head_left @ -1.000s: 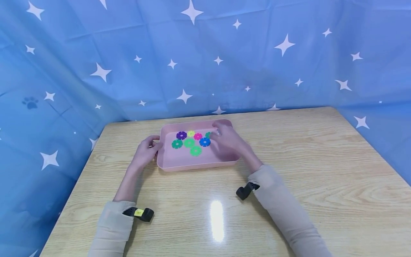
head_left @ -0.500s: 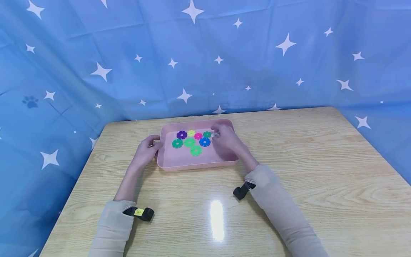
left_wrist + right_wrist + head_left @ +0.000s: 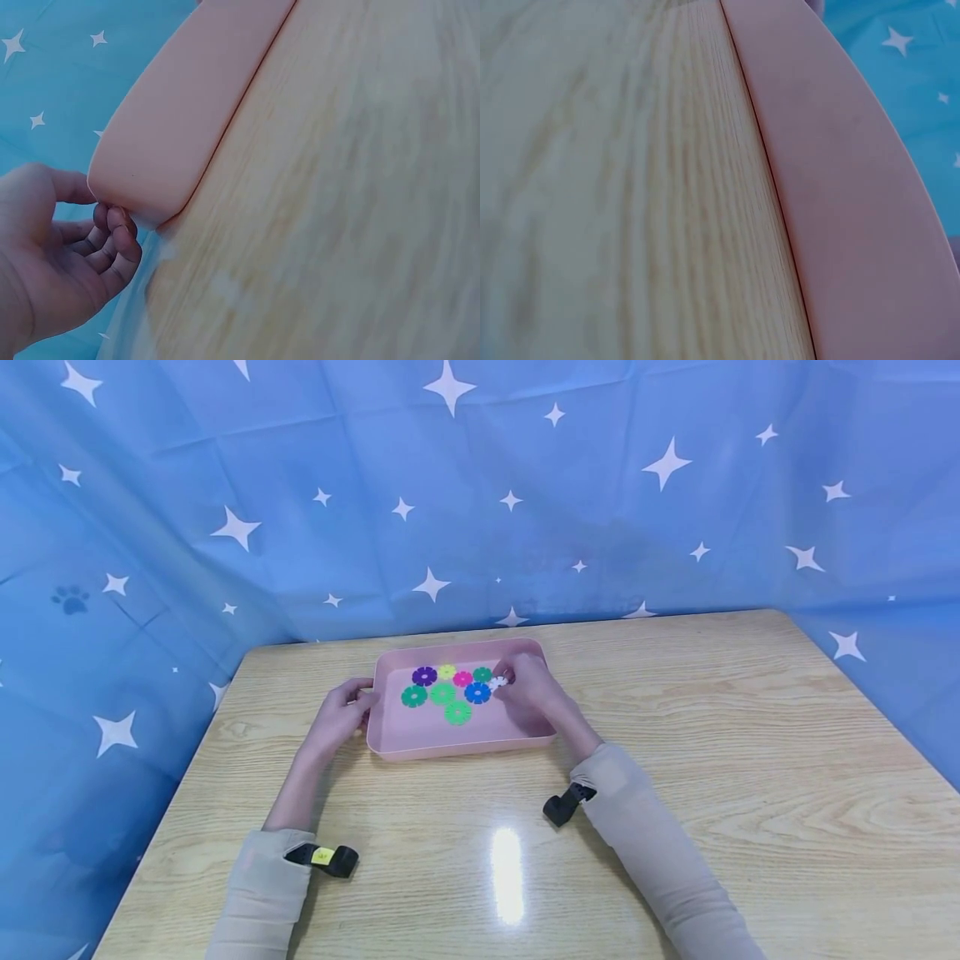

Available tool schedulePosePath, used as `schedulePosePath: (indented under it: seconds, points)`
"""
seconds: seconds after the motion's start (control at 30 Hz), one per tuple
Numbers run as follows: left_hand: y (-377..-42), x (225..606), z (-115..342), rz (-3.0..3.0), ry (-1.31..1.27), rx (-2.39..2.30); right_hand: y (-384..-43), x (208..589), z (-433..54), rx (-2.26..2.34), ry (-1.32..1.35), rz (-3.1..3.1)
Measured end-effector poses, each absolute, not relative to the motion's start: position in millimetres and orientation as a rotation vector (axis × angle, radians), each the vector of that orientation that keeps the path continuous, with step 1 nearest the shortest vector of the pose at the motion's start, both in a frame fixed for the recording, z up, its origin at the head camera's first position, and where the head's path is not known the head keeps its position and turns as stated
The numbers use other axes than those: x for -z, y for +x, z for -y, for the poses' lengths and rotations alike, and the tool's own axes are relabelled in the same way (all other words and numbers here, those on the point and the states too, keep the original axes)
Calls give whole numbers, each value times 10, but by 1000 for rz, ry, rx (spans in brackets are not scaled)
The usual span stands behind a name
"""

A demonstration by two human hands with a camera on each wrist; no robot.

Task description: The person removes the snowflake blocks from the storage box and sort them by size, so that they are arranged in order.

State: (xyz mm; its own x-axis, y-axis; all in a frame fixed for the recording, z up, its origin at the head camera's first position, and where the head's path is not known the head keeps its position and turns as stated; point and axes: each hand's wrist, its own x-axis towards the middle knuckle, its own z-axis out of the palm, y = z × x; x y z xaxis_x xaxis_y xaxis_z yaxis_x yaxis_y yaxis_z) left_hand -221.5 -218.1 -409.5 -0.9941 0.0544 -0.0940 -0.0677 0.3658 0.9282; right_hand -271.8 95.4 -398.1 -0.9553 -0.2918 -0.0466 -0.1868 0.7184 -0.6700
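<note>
A shallow pink tray (image 3: 408, 737) holds toothed plastic snowflake discs. My left hand (image 3: 337, 714) grips the tray's left side; in the left wrist view, curled fingers (image 3: 112, 259) press the outside of its wall (image 3: 161, 135). Inside the tray at the right, my right hand (image 3: 532, 683) pinches a white snowflake disc (image 3: 498, 682), right beside the blue disc (image 3: 477, 692) and a dark green disc (image 3: 482, 674). In the right wrist view the tray's front wall (image 3: 840, 172) hides most of that hand.
Other discs lie flat in the tray: purple (image 3: 424, 676), yellow (image 3: 447, 671), pink (image 3: 462, 679) and several green ones, among them a light green disc (image 3: 458, 712). The wooden table (image 3: 712, 710) backs onto a blue starry curtain (image 3: 480, 502).
My right hand has shifted slightly left and down with the white disc, which now shows beside the blue one. The dark green disc is uncovered. The left hand stays at the tray's side.
</note>
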Motion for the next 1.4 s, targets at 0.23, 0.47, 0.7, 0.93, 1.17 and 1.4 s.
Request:
schedulePosePath:
  seconds: [0.23,0.47,0.7,0.93,1.17,1.4]
  points:
    - [-2216,4105,2185,-2489,6,-1746,-2710,3969,-960,1071,-408,-2773]
    - [-2208,4115,2194,-2496,31,-1744,-2697,3947,-998,1170,-393,-2742]
    - [-2203,4107,2200,-2498,30,-1732,-2715,3847,-1111,1281,-441,-2775]
    - [-2215,4127,2196,-2511,41,-1728,-2744,3772,-1292,1454,-366,-2753]
    - [-2180,4074,2196,-2501,59,-1737,-2765,3717,-1502,1534,-246,-2746]
    - [-2205,4096,2220,-2521,104,-1720,-2813,3733,-1746,1573,-228,-2739]
